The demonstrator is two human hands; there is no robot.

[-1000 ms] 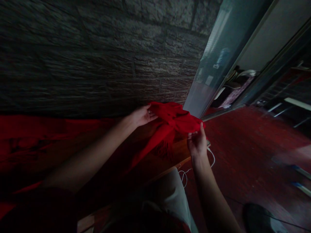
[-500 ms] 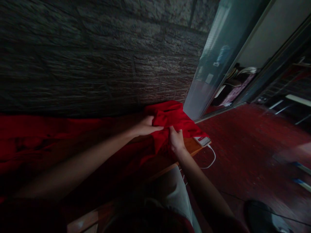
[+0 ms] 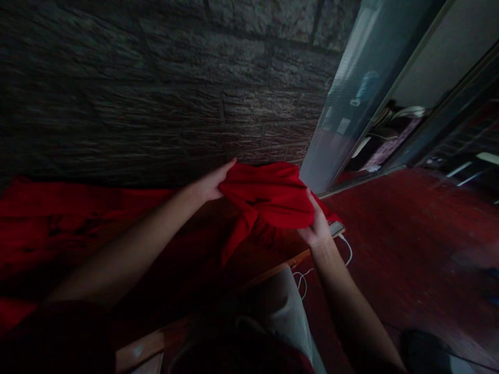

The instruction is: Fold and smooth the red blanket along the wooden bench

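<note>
A red cloth (image 3: 268, 192), perhaps a garment, is stretched between my two hands above the right end of a wooden table. My left hand (image 3: 213, 183) grips its left edge, thumb on top. At the opposite edge my right hand (image 3: 316, 223) holds on, with its thumb over the cloth and the fingers underneath. A loose red flap hangs down from the middle toward the tabletop. The light is dim, and the fingers under the cloth are hidden.
More red cloth (image 3: 78, 208) lies along the table's left part. A rough stone wall (image 3: 175, 93) rises behind. At the right corner sits a phone (image 3: 336, 227) with a white cable (image 3: 348, 249). A glass door (image 3: 335, 114) stands beyond, above a red floor (image 3: 390, 234).
My hands have moved apart, the left toward the wall and the right outward. The cloth, bunched before, is now spread between them.
</note>
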